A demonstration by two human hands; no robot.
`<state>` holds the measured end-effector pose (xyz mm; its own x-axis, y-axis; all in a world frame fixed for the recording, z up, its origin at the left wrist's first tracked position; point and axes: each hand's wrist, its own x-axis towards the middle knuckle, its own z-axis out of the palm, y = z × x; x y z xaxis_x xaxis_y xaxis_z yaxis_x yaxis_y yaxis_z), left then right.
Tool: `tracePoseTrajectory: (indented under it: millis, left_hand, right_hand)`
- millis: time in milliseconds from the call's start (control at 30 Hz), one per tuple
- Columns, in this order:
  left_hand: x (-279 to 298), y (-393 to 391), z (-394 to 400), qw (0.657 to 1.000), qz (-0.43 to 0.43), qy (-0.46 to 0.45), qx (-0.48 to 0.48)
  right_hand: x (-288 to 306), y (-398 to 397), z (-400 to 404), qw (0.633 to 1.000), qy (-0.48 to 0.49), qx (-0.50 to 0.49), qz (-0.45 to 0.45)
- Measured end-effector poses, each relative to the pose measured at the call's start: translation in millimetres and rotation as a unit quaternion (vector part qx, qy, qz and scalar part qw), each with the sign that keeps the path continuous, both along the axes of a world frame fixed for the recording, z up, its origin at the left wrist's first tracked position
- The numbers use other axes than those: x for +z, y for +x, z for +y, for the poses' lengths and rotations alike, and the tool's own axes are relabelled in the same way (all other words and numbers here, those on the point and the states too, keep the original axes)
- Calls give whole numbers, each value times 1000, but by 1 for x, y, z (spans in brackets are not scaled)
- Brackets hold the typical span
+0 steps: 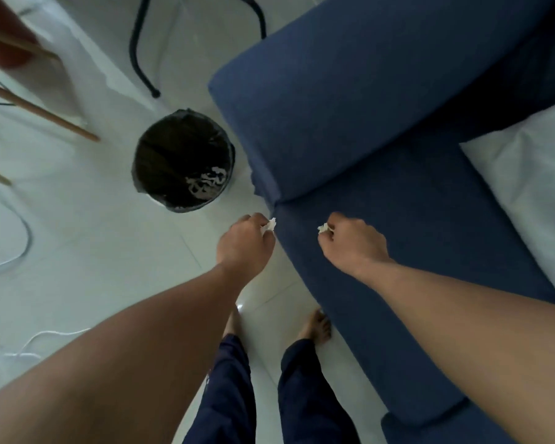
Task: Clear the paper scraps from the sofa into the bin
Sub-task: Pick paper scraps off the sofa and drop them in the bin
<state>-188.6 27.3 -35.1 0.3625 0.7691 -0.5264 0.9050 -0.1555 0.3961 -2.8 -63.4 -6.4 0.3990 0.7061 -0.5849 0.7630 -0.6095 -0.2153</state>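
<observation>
My left hand [244, 243] is closed around a small white paper scrap [270, 224] that sticks out past the fingers, just off the sofa's front corner and above the floor. My right hand [350, 240] pinches another white paper scrap [323, 228] over the dark blue sofa [398, 203] seat. The round bin [183, 161], lined with a black bag, stands on the floor beside the sofa arm, ahead and left of my left hand. White scraps [207, 184] lie inside it at the right.
A white cushion [526, 193] lies on the sofa seat at the right. Wooden chair legs [42, 113] and a black metal leg [138, 59] stand on the white tiled floor beyond the bin. White cables [20, 238] trail at the left. My bare feet [316, 326] are by the sofa front.
</observation>
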Motion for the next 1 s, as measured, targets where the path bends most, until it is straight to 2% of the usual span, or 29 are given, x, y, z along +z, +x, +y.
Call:
tracePoseTrajectory:
  millis: [167,300,567,700,1000]
  left_hand:
    - [-8,-74,36,998,16,11,67]
    - [-18,-113,71,985,18,-10,172]
    - [-30,-126,161,934,-79,-30,347]
    - [-26,-131,180,933,-90,-34,348]
    - [-33,-168,172,956,-48,-11,289]
  right_hand:
    - [-10,-91,46,997,5,53,61]
    - [-16,-140,80,995,1,72,75]
    - [-24,-168,137,996,24,72,56]
    - [-22,-170,166,994,37,85,53]
    - [-18,-185,243,992,87,63,59]
